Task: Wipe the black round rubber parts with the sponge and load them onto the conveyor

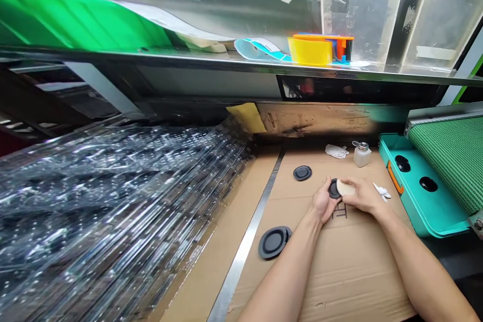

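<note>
My left hand (323, 201) grips a small round black disc-shaped part (333, 189) over the cardboard. In my right hand (361, 195) is a cream-coloured round pad (345, 188), held against or just in front of the black part; whether they touch I cannot tell. Behind my hands to the left, a black round lid-like part (302, 173) lies on the cardboard. A larger black round part (274, 242) lies left of my left forearm, with another dark piece partly hidden beneath it.
Clear plastic trays (143, 211) are stacked at left. On the right, a teal bin (433, 214) holding black round parts stands beside a green conveyor belt (449, 146). A pump bottle (361, 155) and white crumpled tissue (336, 151) are behind my hands. Yellow tape (311, 51) sits on the shelf.
</note>
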Demonstrator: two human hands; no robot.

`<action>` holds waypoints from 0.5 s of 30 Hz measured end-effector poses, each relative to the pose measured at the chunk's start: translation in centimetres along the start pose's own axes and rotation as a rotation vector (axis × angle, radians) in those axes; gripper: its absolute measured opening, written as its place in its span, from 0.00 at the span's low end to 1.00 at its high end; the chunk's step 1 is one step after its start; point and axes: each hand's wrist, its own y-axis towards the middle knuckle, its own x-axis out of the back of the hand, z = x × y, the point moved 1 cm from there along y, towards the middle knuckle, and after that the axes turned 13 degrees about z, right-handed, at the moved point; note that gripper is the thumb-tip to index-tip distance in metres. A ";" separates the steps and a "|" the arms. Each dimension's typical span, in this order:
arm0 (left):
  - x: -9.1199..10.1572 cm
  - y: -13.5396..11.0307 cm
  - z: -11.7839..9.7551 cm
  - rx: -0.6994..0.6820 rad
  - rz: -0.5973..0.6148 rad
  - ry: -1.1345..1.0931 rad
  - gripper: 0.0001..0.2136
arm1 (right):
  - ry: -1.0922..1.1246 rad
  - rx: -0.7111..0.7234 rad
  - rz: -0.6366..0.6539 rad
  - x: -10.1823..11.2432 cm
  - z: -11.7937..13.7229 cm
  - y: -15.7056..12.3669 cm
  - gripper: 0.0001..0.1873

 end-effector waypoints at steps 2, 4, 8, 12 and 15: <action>0.0 0.1 0.1 -0.008 -0.007 0.006 0.16 | -0.066 0.012 -0.089 -0.5 -0.1 0.2 0.25; 0.0 0.2 0.2 0.005 -0.004 -0.005 0.16 | -0.107 0.061 -0.094 -1.3 0.0 0.4 0.24; 0.2 0.1 0.1 0.032 -0.006 -0.005 0.18 | -0.136 -0.056 -0.163 -2.2 0.2 0.7 0.18; 0.4 0.1 0.0 0.051 0.009 -0.047 0.17 | -0.250 -0.080 -0.189 -3.1 0.4 0.8 0.15; 0.5 0.1 -0.1 0.059 0.008 -0.040 0.18 | -0.336 -0.203 -0.217 -3.3 0.6 1.2 0.17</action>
